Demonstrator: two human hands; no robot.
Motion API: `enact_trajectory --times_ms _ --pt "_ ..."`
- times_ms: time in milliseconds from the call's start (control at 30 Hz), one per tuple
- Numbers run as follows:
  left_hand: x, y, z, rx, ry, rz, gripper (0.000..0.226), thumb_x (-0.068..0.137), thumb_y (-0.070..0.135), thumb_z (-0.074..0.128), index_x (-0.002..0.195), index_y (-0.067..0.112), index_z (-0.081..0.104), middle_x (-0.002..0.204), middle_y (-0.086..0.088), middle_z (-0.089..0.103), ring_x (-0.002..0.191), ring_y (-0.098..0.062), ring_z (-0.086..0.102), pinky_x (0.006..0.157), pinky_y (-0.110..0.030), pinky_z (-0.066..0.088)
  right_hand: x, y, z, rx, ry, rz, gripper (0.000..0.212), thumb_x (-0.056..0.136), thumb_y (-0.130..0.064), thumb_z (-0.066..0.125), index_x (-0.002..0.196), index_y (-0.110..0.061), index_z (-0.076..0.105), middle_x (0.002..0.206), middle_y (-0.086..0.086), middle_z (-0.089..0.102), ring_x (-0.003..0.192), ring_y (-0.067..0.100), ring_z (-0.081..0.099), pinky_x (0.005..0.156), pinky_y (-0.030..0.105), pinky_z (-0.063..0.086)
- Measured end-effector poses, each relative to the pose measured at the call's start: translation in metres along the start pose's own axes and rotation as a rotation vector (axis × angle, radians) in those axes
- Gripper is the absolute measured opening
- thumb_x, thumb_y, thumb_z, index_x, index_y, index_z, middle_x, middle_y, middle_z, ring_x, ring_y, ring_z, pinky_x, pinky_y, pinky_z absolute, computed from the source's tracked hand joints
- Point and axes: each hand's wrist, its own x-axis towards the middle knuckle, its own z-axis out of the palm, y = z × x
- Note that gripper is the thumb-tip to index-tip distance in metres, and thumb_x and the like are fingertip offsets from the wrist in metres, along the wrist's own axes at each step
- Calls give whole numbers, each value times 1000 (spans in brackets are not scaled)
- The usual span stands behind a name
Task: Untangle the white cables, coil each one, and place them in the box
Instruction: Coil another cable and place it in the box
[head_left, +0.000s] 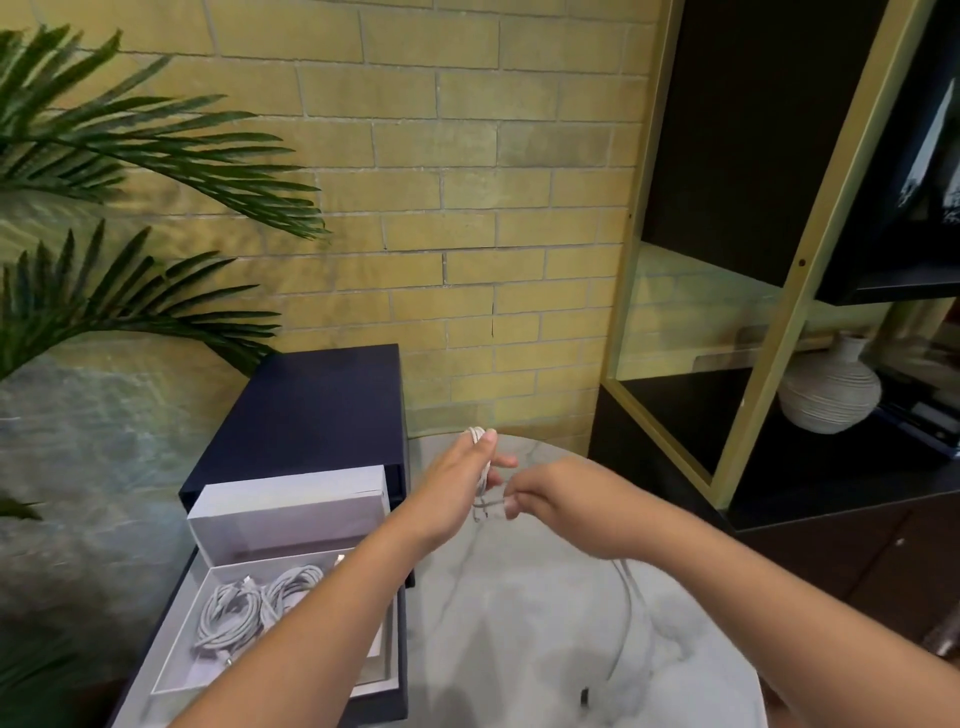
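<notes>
My left hand (460, 475) holds a small coil of white cable (481, 475) above the far part of the marble table, thumb pinching the loops at the top. Just to its right, my right hand (540, 499) pinches a strand of the same cable at the bottom of the coil. The loose tail (631, 613) runs under my right forearm and down across the table toward a dark plug near the front edge. An open box (280, 525) with a white tray sits at the left; two coiled white cables (254, 605) lie in it, partly hidden by my left forearm.
The box's dark lid (311, 410) lies behind it against the brick wall. Palm fronds (130, 156) reach in from the left. A dark shelf unit with gold frame (779, 364) stands right, holding a ribbed white vase (831, 395). The round marble table (519, 623) fills the foreground.
</notes>
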Motion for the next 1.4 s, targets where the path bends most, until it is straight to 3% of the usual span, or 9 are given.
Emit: enact_trajectory --times_ms 167,267,400,500,600,800,1033,1200,1400 --pt "-8 0 -3 235 -114 49 37 98 50 38 95 19 58 87 10 68 80 -7 60 90 -34 48 3 17 -27 -99 21 39 25 99 -31 42 99 -26 66 83 -12 64 82 12 59 77 36 50" --pt "-9 2 -6 385 -157 94 23 97 41 48 95 21 58 78 13 64 74 -3 58 80 -33 51 5 27 -34 -177 49 49 25 99 -26 41 99 -26 66 75 -14 55 79 15 56 75 39 50" --pt "-10 6 -6 409 -227 117 23 99 32 49 85 15 56 65 13 57 59 -3 50 62 -22 42 7 38 -32 -331 155 -18 22 98 -32 47 104 -28 68 95 -9 52 89 15 44 81 35 44" --pt "-8 7 -3 330 -247 77 26 100 27 47 98 4 60 64 11 52 56 -4 47 60 -17 41 9 36 -30 -389 249 -56 23 97 -35 49 106 -27 69 99 -5 52 89 20 47 77 36 45" --pt "-7 7 -3 247 -259 22 24 100 28 47 95 9 61 63 11 50 58 -5 46 62 -17 43 13 32 -29 -397 321 -93 22 97 -31 50 104 -25 70 99 -3 56 85 22 51 73 35 44" --pt "-10 11 -3 61 -280 -24 26 101 26 45 79 14 54 57 7 43 52 -8 40 52 -15 37 21 35 -21 -234 417 -151 17 93 -18 57 101 -15 72 98 3 62 85 25 57 70 33 44" --pt "-8 7 -6 -131 -203 -76 34 102 25 42 71 15 50 53 4 35 49 -11 32 49 -18 33 16 31 4 178 545 -128 22 93 -20 58 114 -12 57 109 -6 49 95 6 57 86 24 50" --pt "-5 3 -5 -123 -163 -110 32 102 30 40 80 12 53 53 6 35 51 -12 33 53 -22 32 9 24 23 147 470 -158 35 95 -31 55 128 -19 54 124 -7 47 112 2 46 95 13 39" --pt "-3 14 -4 -95 -145 -93 36 103 26 32 76 13 51 49 8 32 47 -10 34 53 -23 31 8 23 29 240 372 -176 49 90 -29 59 137 -29 43 129 -14 46 118 -2 43 99 15 38"
